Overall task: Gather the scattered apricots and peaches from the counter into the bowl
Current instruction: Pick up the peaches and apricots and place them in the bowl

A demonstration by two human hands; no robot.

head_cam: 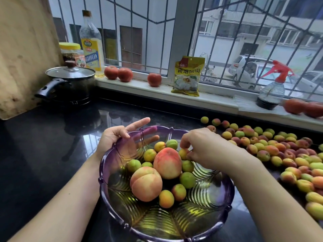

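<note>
The yellow packet (188, 76) on the white window sill (218, 97) at 12 o'clock carries the characters 食用碱面; the tall clear bottle with a yellow label (91, 42) at 11 o'clock shows blue-banded writing ending in 料酒. Beside the bottle stand a yellow-lidded jar (71, 52) and a black pot with a glass lid (70, 82). Three red tomatoes (125, 74) sit on the sill, with more blurred ones at 3 o'clock near a red-topped spray bottle (272, 88).

The purple ribbed glass bowl (122, 212) rests on the black counter (43, 145) and holds two large peaches (167, 163) and about ten small apricots (166, 198). Dozens more loose apricots (272, 151) lie scattered at 3 o'clock.

The left hand (118, 135) grips the bowl's rim at 10 o'clock, its fingers spread along the outside. The right hand (204, 145), over the bowl at 1 o'clock, pinches a small yellow-red apricot (183, 153) in curled fingertips.
</note>
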